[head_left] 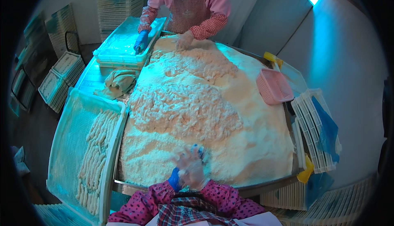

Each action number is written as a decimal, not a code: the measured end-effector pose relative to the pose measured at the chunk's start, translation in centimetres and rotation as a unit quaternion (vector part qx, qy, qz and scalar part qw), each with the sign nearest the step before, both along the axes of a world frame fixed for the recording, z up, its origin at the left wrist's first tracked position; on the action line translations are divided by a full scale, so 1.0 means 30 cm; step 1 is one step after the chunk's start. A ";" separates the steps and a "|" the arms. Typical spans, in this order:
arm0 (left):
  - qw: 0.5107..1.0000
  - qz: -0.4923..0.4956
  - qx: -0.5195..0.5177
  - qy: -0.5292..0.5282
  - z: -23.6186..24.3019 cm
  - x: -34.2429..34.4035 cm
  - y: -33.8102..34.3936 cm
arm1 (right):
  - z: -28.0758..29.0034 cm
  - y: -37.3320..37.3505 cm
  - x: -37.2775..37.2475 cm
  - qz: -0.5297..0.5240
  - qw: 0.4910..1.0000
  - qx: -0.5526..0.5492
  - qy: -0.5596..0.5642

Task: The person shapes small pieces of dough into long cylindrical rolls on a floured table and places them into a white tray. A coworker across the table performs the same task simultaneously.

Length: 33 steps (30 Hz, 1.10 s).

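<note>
In front of me, low over the crumb-covered table (262, 156), my hands cross over each other. My right hand (192, 172), in a clear plastic glove, lies across the left with its fingers stretched out. Most of my left hand (175, 180), in a blue glove, is covered by it; only the blue wrist and some fingertips show. Whether anything lies between the palms is hidden. Beyond them, pale coated strips (184, 109) are heaped on the loose crumbs. To my left, a tray (65, 160) holds rows of coated strips (96, 156) along its right side.
Across the table, a co-worker's gloved hands rest at a stacked tray (123, 41) and the far heap. A crumpled cloth (120, 82) lies between the trays. On the right are a pink basket (276, 87), a yellow-handled tool (305, 170) and white racks (314, 131).
</note>
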<state>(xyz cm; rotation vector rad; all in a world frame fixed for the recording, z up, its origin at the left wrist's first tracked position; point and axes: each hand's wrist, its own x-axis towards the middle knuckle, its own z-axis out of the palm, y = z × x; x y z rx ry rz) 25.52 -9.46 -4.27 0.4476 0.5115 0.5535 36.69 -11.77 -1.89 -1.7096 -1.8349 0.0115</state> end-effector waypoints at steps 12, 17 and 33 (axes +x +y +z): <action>0.978 0.166 -0.090 -0.095 -0.116 -0.171 0.261 | 0.058 0.267 0.262 -0.172 0.982 0.077 -0.035; 0.908 0.337 0.017 -0.247 -0.186 -0.539 0.763 | -0.088 0.333 0.501 -0.234 0.970 -0.048 -0.056; 0.779 0.288 0.433 0.350 -0.264 -0.807 0.991 | 0.001 0.299 0.560 -0.196 0.936 -0.035 0.289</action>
